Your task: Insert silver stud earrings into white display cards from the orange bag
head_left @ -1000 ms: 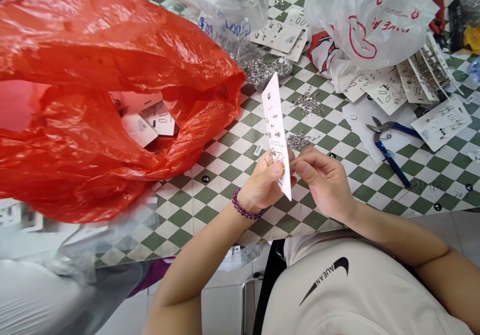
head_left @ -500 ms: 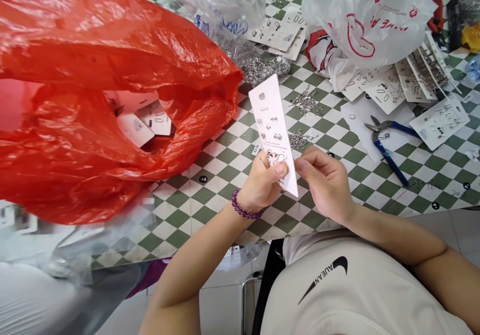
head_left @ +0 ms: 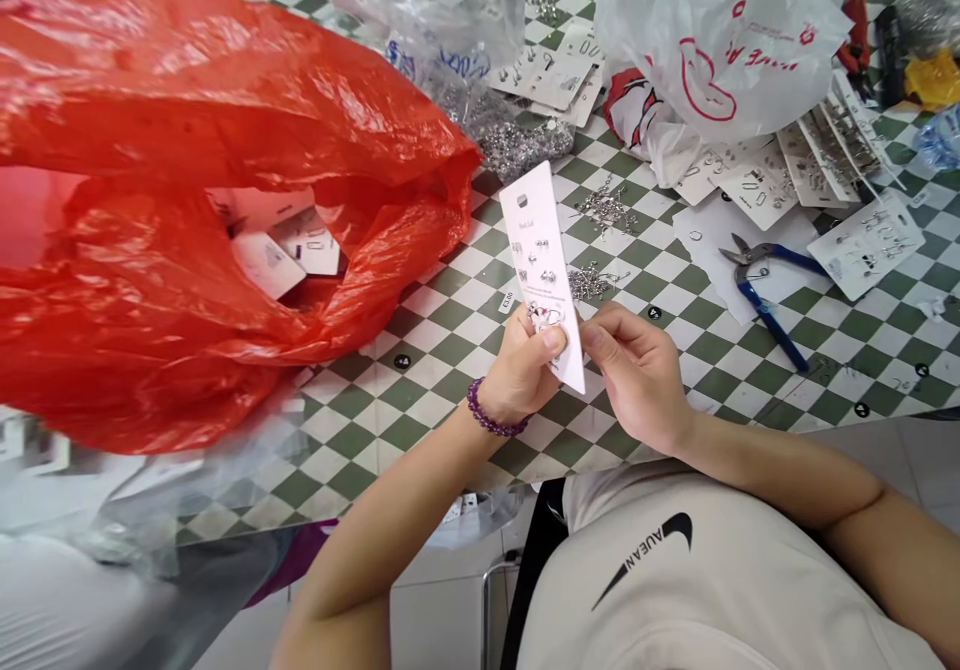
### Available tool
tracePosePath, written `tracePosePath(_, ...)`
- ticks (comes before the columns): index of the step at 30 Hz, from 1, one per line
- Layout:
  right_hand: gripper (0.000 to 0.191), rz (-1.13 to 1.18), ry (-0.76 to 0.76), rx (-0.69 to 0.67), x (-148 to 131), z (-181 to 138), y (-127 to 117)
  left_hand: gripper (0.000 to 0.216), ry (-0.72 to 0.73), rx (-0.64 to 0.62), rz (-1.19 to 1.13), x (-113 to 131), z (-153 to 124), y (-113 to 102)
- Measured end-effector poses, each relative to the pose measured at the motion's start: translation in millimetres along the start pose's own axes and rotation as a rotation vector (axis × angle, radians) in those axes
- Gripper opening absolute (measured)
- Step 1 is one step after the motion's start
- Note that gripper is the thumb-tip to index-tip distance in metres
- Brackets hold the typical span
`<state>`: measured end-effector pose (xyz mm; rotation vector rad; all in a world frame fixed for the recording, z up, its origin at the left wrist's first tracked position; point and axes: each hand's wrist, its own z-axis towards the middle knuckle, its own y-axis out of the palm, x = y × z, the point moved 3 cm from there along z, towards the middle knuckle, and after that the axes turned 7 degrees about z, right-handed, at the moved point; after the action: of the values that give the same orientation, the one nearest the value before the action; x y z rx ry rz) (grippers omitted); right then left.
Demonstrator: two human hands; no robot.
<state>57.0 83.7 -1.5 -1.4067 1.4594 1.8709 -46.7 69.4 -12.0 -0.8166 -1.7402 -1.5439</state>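
My left hand grips a white earring card near its lower end, thumb on the front. Several small silver earrings sit on the card, which is tilted and has a hanging hole at the top. Close against the card's right edge, my right hand has thumb and forefinger pinched together; what they hold, if anything, is hidden behind the card or too small to make out. Just beyond the card lie two loose piles of small silver pieces, a nearer pile and a farther pile.
A large red plastic bag with cards inside fills the left. Blue-handled pliers rest on white paper at right, beside more earring cards. Behind are a clear bag of silver pieces and a white plastic bag.
The whole view has shifted slightly. The right hand stays pinched at the card's edge, a touch closer to it, and the left hand keeps its hold on the card.
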Motion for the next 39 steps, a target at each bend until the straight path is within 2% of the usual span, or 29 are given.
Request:
tracePosePath(11, 0.016, 0.031, 0.007, 0.018, -3.6, 0.6, 2.2, 0.035, 0.031, -0.003, 0.019, -5.8, 0.1, -0.3)
tracePosePath(17, 0.01, -0.017, 0.068, -0.056, -10.5, 4.9, 5.4, 0.044, -0.024, -0.015, -0.03, 0.7, 0.7, 0.7)
tracePosePath(21, 0.007, -0.115, -0.016, -0.061, -16.1, 4.9, 4.0, 0.049, -0.083, -0.01, -0.135, 7.0, 0.8, 2.4)
tracePosePath(26, 0.003, -0.25, -0.136, -0.081, -19.9, 5.5, 4.7, 0.044, -0.108, -0.045, -0.21, 6.3, -0.3, 4.5)
tracePosePath(30, 0.004, -0.267, -0.137, -0.079, -20.7, 7.6, 4.7, 0.044, -0.128, -0.079, -0.175, 1.5, -1.8, 4.5)
tracePosePath(39, 0.004, -0.304, -0.095, -0.077, -19.2, 6.9, 5.1, 0.051, -0.126, 0.035, -0.059, -3.5, -4.1, 2.3)
